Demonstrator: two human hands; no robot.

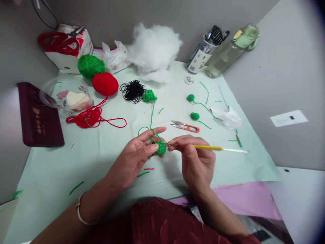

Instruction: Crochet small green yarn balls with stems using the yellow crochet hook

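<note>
Between the thumb and fingers of my left hand (137, 152) is a small green crochet piece (160, 148). Green yarn (152, 115) runs from it over my left fingers and up to a little green yarn ball (149, 96). My right hand (196, 159) pinches a crochet hook with a yellow handle (208, 147). The hook's thin metal shaft reaches left to the green piece; its tip is too small to make out. Thread snips with orange handles (186, 126) lie just beyond my right hand.
Two small green crocheted balls (191, 98) with tails lie at right. Black yarn (132, 91), a red yarn ball (105, 84), a larger green ball (90, 66) and white stuffing (156, 49) are farther back. A pen holder (200, 56) and bottle (228, 54) stand back right.
</note>
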